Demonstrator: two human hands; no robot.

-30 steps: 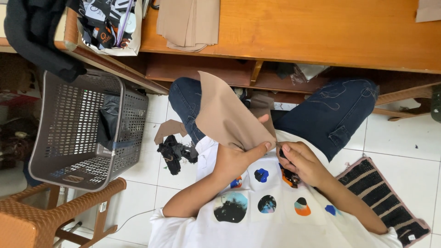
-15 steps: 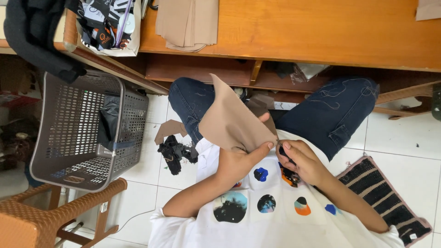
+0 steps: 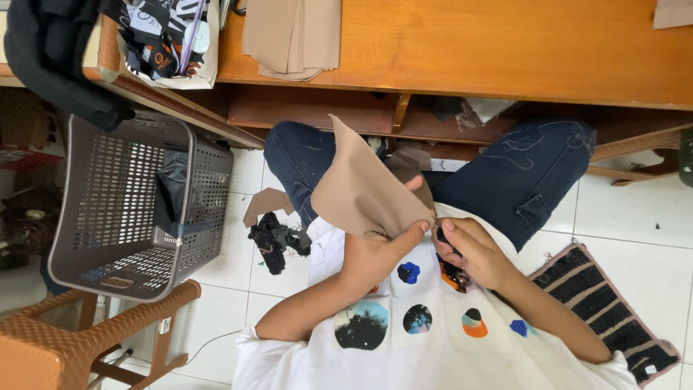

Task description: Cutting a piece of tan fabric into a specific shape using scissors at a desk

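A long orange-brown wooden workbench [image 3: 505, 50] fills the top of the view, with a stack of folded tan fabric pieces [image 3: 292, 36] lying on it and a white box of mixed scraps [image 3: 170, 40] at its left end, beside a black garment [image 3: 50, 58] that hangs over the edge. Below the bench, on the white tiled floor [image 3: 635, 209], a grey perforated plastic laundry basket [image 3: 130, 202] rests on an orange woven stool [image 3: 79, 339]. A black-and-pink striped knitted mat [image 3: 613, 318] lies on the floor at the right. The person sits in dark blue jeans [image 3: 520, 180] and a white shirt with coloured round prints [image 3: 433, 339]. A tan piece of fabric [image 3: 361, 195] stands up over the lap, between the knees. The left hand [image 3: 375, 253] pinches its lower right corner, thumb and fingers closed on the cloth. The right hand [image 3: 473, 253] sits just beside that corner, its fingers curled around a small dark object [image 3: 442, 235] too hidden to identify. Black fabric scraps [image 3: 274, 242] and a tan offcut [image 3: 263, 204] lie on the tiles near the left knee.
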